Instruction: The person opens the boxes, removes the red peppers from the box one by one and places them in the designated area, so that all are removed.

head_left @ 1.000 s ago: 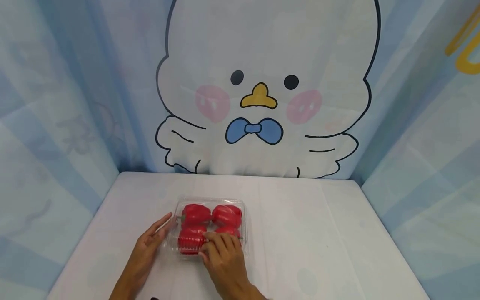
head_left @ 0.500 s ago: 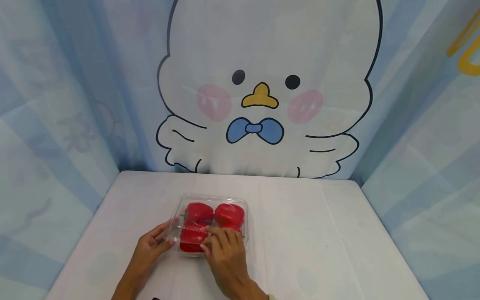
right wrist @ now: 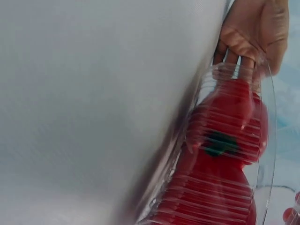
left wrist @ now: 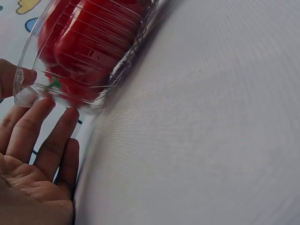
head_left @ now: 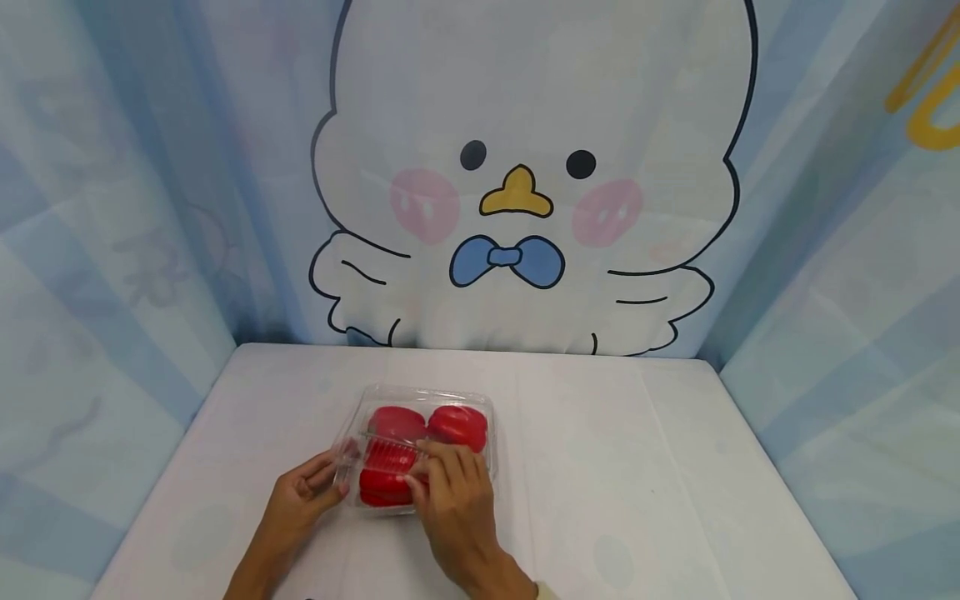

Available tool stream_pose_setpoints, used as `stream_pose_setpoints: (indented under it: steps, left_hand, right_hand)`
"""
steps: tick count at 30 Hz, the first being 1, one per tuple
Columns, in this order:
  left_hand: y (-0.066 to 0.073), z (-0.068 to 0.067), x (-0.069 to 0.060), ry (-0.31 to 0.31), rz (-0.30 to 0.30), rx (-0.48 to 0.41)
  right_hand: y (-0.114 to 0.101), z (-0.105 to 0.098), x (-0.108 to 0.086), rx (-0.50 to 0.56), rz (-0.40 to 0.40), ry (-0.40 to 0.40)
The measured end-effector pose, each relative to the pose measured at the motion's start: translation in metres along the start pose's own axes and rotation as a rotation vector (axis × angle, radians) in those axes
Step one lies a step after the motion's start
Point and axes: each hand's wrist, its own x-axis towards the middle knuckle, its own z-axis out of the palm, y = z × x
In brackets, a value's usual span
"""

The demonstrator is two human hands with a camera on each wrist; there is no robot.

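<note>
A clear ridged plastic box (head_left: 427, 393) with several red peppers (head_left: 457, 427) lies on the table. The person's left hand (head_left: 294, 500) pinches the left side of its lid between thumb and fingers; the left wrist view shows this hand (left wrist: 40, 154) at the corner of the box (left wrist: 29, 51), beside a green stem. With thumb and fingertips, the right hand (head_left: 457, 517) grips the lid's front edge, which is tilted up over the peppers. In the right wrist view the left hand (right wrist: 255, 35) is at the box's far end, while right fingertips (right wrist: 291, 216) barely show.
A white cloth covers the table (head_left: 637, 467). Behind it hangs a curtain (head_left: 645, 83) printed with a white bird wearing a blue bow tie, and pale blue curtains stand at both sides.
The lid's front edge has risen and tilted back with the right hand's fingers. The left hand's thumb and fingers have closed on the lid's left side. The box has shifted slightly.
</note>
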Motion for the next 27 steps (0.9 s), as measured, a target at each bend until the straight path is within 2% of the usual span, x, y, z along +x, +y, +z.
stream_pose_setpoints:
  steps: [5,11,23,25,27]
  left_hand:
    - [0.000,-0.001,-0.001,-0.001,-0.020,0.025]
    - [0.001,0.000,-0.001,-0.028,-0.011,0.011]
    - [0.004,0.003,0.001,-0.022,-0.039,0.021]
    - [0.004,0.002,0.000,-0.025,-0.022,0.016]
    - [0.002,0.002,-0.001,-0.038,0.029,0.011]
  right_hand:
    - [0.001,-0.001,0.006,0.003,0.021,0.009]
    - [0.002,-0.002,0.012,0.020,0.030,0.023]
    - [0.005,-0.002,0.018,0.034,0.070,0.016]
    - [0.005,-0.002,0.019,0.029,0.065,0.021]
    - [0.005,-0.004,0.024,0.021,0.051,0.036]
